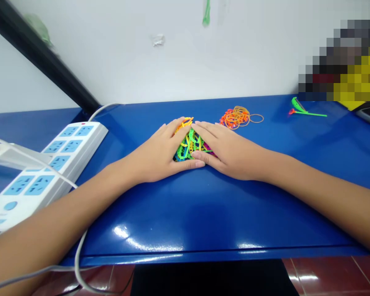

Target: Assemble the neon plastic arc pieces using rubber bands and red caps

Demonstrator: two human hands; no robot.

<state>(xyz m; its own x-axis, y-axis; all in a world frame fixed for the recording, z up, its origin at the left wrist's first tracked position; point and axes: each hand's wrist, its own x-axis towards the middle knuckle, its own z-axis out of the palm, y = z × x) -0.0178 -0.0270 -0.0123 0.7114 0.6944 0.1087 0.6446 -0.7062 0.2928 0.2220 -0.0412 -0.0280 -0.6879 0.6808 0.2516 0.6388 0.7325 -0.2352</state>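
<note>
A small heap of thin plastic pieces in green, yellow, blue, orange and magenta lies on the blue table. My left hand curves around its left side, fingers stretched out and the thumb along the front. From the other side my right hand rests against the heap in the same way. The two thumbs meet at the near edge, and the fingertips come close together at the far edge. Part of the heap is hidden under my fingers. Just beyond my right hand lie orange-red pieces beside tan rubber bands.
A white power strip with blue sockets lies at the left, with a plug and cables. At the far right are a green plastic piece and a thin green stick with a red end. A pale wall stands behind the table.
</note>
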